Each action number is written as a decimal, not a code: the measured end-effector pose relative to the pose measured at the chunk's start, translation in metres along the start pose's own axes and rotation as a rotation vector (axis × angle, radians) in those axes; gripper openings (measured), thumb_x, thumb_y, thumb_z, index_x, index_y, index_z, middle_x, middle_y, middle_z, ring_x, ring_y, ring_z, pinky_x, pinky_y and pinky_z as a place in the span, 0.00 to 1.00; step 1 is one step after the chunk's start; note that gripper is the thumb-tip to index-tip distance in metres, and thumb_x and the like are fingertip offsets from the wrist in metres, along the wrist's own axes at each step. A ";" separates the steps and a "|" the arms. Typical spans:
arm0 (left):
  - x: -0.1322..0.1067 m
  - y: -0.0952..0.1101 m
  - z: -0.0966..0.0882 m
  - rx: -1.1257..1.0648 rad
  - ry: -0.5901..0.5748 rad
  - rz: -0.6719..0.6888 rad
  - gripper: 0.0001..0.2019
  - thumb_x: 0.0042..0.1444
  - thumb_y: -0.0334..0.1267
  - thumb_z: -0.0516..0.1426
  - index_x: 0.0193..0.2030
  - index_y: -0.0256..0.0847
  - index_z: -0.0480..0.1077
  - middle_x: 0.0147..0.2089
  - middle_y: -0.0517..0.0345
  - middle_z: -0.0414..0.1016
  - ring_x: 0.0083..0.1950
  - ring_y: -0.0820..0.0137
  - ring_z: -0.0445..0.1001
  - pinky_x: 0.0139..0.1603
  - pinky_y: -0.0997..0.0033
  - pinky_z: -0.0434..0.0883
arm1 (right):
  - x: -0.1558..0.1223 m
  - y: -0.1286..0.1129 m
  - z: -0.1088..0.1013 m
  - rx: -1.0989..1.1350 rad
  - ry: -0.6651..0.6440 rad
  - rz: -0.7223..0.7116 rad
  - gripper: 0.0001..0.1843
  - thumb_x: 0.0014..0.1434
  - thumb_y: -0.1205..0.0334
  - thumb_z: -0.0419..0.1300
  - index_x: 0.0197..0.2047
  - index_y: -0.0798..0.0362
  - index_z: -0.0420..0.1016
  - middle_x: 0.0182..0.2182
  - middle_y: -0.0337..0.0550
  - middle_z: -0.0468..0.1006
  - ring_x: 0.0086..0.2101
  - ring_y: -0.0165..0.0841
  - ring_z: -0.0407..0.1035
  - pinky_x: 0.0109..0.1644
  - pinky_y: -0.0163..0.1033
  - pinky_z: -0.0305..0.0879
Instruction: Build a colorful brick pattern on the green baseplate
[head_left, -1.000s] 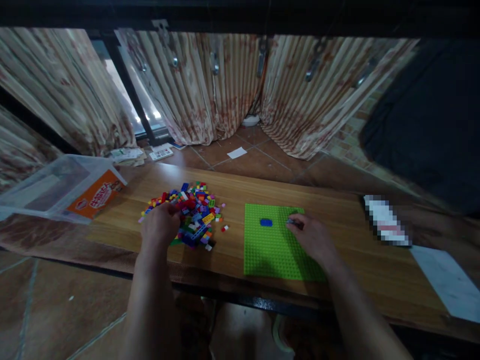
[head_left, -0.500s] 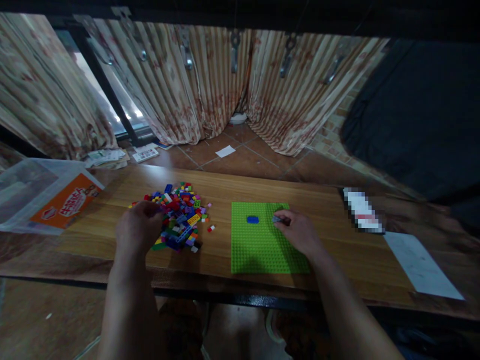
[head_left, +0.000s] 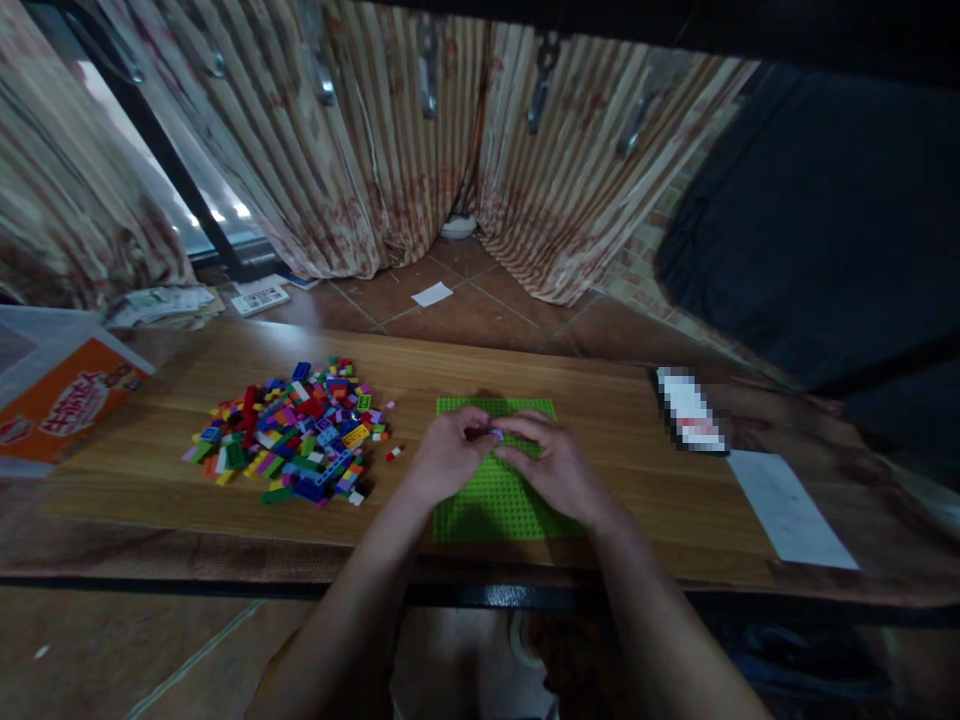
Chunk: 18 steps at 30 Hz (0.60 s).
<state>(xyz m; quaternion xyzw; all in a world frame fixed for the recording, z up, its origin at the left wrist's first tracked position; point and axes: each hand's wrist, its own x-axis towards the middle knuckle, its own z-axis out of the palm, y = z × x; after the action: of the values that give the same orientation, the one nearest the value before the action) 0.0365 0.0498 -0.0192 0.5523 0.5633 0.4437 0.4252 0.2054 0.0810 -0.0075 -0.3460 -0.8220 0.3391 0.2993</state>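
Note:
Both hands meet above the upper part of a bright green studded baseplate (head_left: 480,515). My left hand (head_left: 450,455) is closed, with thumb and fingertips pinched together. Facing it from the right, my right hand (head_left: 555,462) is closed too, its fingertips touching the same spot. A small purple toy brick (head_left: 497,434) shows between the fingertips of the two hands. Whether a second piece is joined to it I cannot tell. The blue brick that lay on the baseplate is hidden behind my hands.
A pile of mixed toy bricks (head_left: 300,430) spreads over the wooden table (head_left: 225,365) on the left. Beyond it stands a clear plastic box with an orange label (head_left: 75,400). To the right lie a blurred-out phone-like object (head_left: 688,408) and a white paper sheet (head_left: 791,508).
My left hand has left the brick pile and moved right to the baseplate. My right hand has shifted slightly left, and the fingertips now meet. The view has turned a little right.

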 end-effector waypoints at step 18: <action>0.000 -0.001 -0.006 0.428 0.194 -0.108 0.10 0.57 0.31 0.54 0.40 0.39 0.76 0.39 0.54 0.81 0.41 0.67 0.78 0.45 0.69 0.72 | 0.014 0.022 0.009 -0.489 -0.044 0.022 0.08 0.64 0.62 0.58 0.41 0.50 0.79 0.38 0.45 0.75 0.43 0.39 0.64 0.50 0.45 0.60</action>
<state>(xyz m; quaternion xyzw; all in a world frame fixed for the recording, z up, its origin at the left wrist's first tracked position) 0.0304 0.0497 -0.0188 0.5537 0.7113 0.3419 0.2656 0.1988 0.1004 -0.0261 -0.4096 -0.8821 0.1407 0.1852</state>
